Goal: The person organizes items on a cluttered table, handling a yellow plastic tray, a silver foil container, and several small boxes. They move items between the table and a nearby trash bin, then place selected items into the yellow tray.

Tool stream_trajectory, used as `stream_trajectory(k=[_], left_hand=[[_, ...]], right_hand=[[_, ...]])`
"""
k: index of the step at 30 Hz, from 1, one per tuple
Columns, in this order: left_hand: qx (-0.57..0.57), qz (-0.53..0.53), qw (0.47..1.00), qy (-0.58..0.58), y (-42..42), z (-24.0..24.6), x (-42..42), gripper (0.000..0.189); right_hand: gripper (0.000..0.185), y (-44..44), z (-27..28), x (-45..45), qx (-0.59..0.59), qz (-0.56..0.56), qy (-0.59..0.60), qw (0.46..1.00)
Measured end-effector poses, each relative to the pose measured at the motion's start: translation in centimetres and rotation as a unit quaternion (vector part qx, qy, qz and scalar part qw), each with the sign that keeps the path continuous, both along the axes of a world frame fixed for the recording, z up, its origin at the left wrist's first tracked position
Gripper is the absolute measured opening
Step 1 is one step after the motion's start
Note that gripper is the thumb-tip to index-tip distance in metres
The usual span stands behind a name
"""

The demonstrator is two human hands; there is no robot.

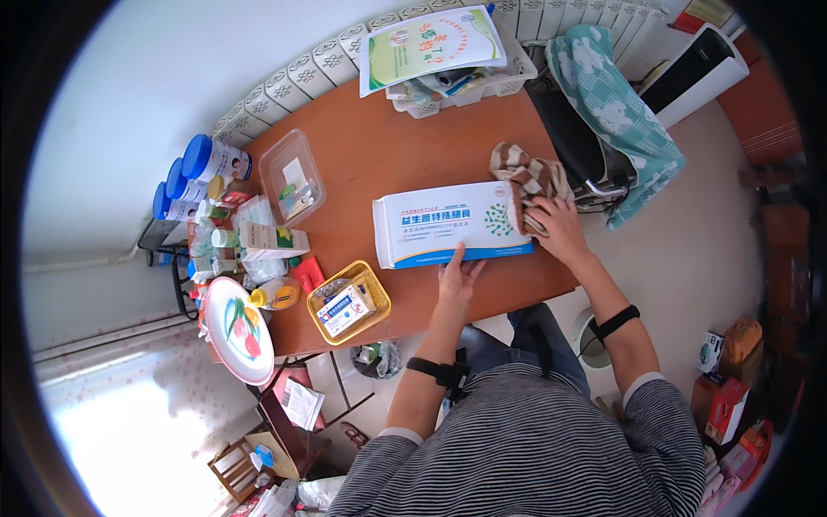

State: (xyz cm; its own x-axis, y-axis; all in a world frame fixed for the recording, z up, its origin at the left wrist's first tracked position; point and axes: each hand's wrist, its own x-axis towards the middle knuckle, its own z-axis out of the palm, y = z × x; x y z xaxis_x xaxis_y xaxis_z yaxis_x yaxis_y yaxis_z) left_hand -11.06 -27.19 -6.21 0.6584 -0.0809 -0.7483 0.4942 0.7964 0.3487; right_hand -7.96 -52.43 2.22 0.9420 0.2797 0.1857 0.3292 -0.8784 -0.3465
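A white and blue probiotics carton (446,226) lies over the brown table (362,148), its printed face up. My left hand (457,279) grips its near long edge, thumb on the printed face and the other fingers partly hidden beneath. At the carton's right end my right hand (557,227) holds a brown and cream checked cloth (526,171). Part of the cloth overlaps that end of the carton, and the rest is bunched up beyond my fingers on the table.
On the left stand several blue-lidded cans (219,158), a clear plastic tub (294,174) and a tulip-patterned tray (239,329). Nearer me sits a gold-rimmed basket (381,284) with medicine boxes. A white basket (478,97) is at the back; a chair (562,129) stands right.
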Motion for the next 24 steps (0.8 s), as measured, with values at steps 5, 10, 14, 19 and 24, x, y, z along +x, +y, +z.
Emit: stream_trajectory(k=[5,10,14,19,24], left_hand=[[0.028,-0.003,0.999,-0.036,0.3,1.6,0.4,0.062],[0.082,-0.023,0.991,-0.106,2.0,5.5,1.4,0.061],[0.081,-0.039,0.985,-0.151,2.9,9.0,2.0,0.058],[0.081,-0.082,0.978,-0.176,1.5,11.7,1.4,0.058],[0.113,-0.131,0.968,-0.182,0.1,12.4,0.4,0.061]], right_hand=[[0.048,-2.2,-0.9,-4.5,-0.029,-0.063,0.032,0.997],[0.060,0.3,-1.1,-6.6,0.007,0.005,0.114,0.993],[0.072,-0.1,0.1,-4.5,0.106,-0.064,0.102,0.987],[0.057,1.7,1.0,-1.3,0.729,-0.121,0.289,0.609],[0.048,3.7,0.3,-0.4,0.723,-0.242,0.219,0.609]])
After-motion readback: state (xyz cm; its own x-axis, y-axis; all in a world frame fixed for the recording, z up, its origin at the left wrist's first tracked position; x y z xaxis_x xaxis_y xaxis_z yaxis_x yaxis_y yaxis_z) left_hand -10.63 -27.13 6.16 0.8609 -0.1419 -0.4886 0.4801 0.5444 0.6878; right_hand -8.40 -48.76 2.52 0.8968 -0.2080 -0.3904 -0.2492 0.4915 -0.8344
